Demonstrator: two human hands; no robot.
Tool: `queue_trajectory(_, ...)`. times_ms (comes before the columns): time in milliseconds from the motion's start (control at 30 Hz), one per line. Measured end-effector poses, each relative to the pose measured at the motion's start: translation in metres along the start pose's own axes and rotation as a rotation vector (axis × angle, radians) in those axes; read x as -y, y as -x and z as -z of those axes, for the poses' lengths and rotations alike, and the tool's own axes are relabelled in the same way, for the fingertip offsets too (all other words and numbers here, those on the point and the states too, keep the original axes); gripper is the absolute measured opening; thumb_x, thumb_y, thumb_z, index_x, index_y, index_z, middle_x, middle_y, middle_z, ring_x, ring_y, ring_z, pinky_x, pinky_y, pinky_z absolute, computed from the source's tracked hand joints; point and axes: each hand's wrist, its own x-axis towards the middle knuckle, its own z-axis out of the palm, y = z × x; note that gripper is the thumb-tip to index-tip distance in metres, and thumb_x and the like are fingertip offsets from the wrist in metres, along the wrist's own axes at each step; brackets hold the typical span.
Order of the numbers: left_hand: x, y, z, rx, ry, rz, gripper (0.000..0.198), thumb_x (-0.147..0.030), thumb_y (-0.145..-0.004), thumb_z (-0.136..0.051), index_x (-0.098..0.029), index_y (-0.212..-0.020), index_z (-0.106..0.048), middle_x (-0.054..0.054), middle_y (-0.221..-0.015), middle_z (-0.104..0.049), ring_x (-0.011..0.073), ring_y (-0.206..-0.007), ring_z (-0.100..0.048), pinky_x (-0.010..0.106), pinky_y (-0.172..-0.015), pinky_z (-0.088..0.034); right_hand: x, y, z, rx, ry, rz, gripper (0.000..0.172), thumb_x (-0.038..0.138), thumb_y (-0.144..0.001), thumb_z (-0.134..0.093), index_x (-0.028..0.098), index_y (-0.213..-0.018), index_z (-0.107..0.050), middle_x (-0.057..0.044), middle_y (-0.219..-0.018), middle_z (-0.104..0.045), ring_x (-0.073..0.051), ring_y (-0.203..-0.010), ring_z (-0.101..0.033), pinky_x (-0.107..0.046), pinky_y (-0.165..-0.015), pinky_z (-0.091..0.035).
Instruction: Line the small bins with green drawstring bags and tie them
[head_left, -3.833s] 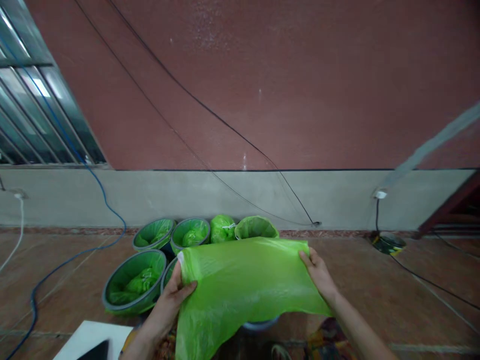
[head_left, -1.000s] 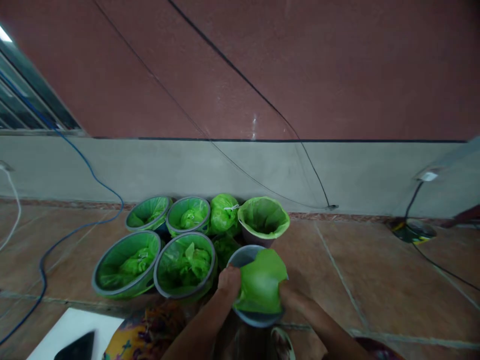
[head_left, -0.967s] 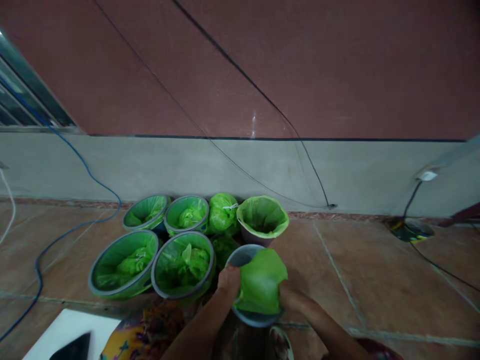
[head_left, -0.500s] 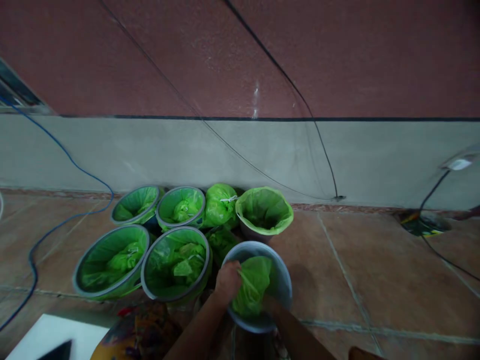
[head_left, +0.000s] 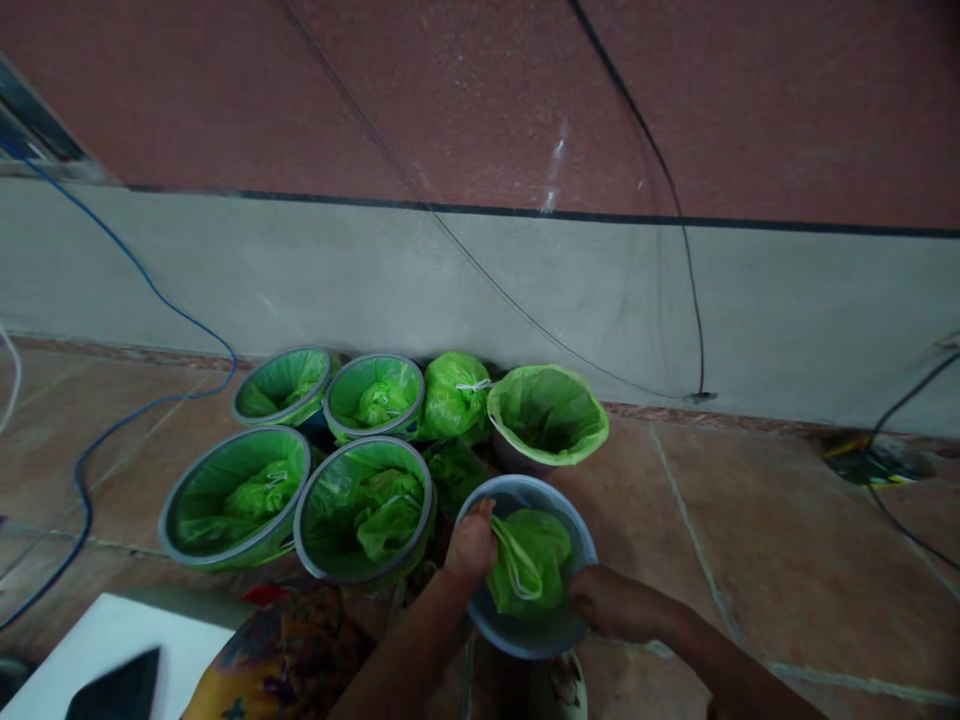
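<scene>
A round grey-blue bin [head_left: 525,640] stands before me with a loose green plastic bag [head_left: 536,560] bunched inside it. My left hand [head_left: 472,543] is closed in a pinch on the bag's gathered edge, over the bin's left rim. At the right rim my right hand [head_left: 600,600] is curled against the bin; its fingertips are hard to see. Just behind is a bin lined with a green bag [head_left: 547,410], its edge folded over the rim. Beside that lies a stuffed green bag [head_left: 454,395] tied with a white string.
Several bins lined with green bags, such as the front-left bin [head_left: 240,500], stand at left. A white box [head_left: 127,640] with a dark flat object [head_left: 116,685] is at lower left. A blue cable [head_left: 154,402] crosses the tiles; a black cable [head_left: 892,500] lies right.
My right hand has come out of the bin to its right rim. The bag now sits looser and wider in the bin, its edge still in my left hand. The view has shifted slightly.
</scene>
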Motion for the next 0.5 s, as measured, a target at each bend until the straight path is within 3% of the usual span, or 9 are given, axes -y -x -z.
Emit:
queue_trajectory(67, -0.001, 0.000, 0.001, -0.009, -0.019, -0.029, 0.056, -0.006, -0.081, -0.043, -0.011, -0.136, -0.047, 0.014, -0.135, -0.059, 0.0220, -0.125, -0.055, 0.033, -0.112, -0.039, 0.015, -0.002, 0.009, -0.144, 0.024, -0.006, 0.023, 0.021, -0.077, -0.051, 0.018, -0.058, -0.064, -0.003, -0.057, -0.065, -0.016, -0.056, -0.060, -0.028, -0.059, -0.045)
queue_trajectory(133, -0.004, 0.000, 0.000, -0.021, -0.008, -0.072, 0.056, -0.005, -0.081, -0.041, -0.014, -0.135, -0.046, 0.012, -0.133, -0.060, 0.0205, -0.124, -0.056, 0.032, -0.110, -0.040, 0.030, -0.015, 0.009, -0.341, -0.006, 0.036, 0.022, 0.030, -0.082, -0.051, 0.018, -0.083, -0.070, -0.006, -0.078, -0.073, -0.018, -0.070, -0.065, -0.029, -0.068, -0.047)
queue_trajectory(200, -0.008, 0.001, -0.001, -0.019, 0.020, -0.148, 0.059, -0.004, -0.079, -0.041, -0.015, -0.136, -0.044, 0.011, -0.134, -0.059, 0.0197, -0.123, -0.057, 0.032, -0.110, -0.042, 0.040, -0.034, -0.001, -0.414, -0.051, 0.084, 0.026, 0.031, -0.079, -0.055, 0.019, -0.097, -0.069, -0.007, -0.088, -0.074, -0.020, -0.078, -0.066, -0.029, -0.072, -0.046)
queue_trajectory(333, -0.007, 0.007, 0.000, -0.055, 0.027, -0.300, 0.064, -0.001, -0.076, -0.042, -0.016, -0.138, -0.042, 0.010, -0.147, -0.047, 0.0191, -0.137, -0.044, 0.031, -0.115, -0.037, 0.035, -0.059, -0.018, -0.492, -0.114, -0.002, 0.017, 0.023, -0.075, -0.048, 0.020, -0.067, -0.062, -0.003, -0.066, -0.066, -0.017, -0.067, -0.061, -0.028, -0.065, -0.043)
queue_trajectory(400, 0.001, 0.011, 0.003, -0.111, -0.011, -0.275, 0.062, 0.000, -0.076, -0.040, -0.015, -0.136, -0.045, 0.012, -0.149, -0.045, 0.0191, -0.143, -0.036, 0.031, -0.117, -0.035, 0.021, -0.057, -0.016, -0.555, -0.277, -0.088, 0.022, 0.031, -0.078, -0.046, 0.020, -0.062, -0.059, -0.001, -0.056, -0.058, -0.016, -0.056, -0.056, -0.027, -0.056, -0.041)
queue_trajectory(500, 0.015, 0.024, 0.010, -0.186, -0.044, -0.137, 0.056, 0.003, -0.076, -0.037, -0.012, -0.128, -0.052, 0.015, -0.140, -0.053, 0.0205, -0.138, -0.043, 0.032, -0.112, -0.040, -0.009, -0.036, -0.009, -0.747, -0.568, -0.262, 0.029, 0.043, -0.077, -0.048, 0.019, -0.069, -0.061, 0.002, -0.049, -0.052, -0.014, -0.044, -0.049, -0.027, -0.045, -0.036)
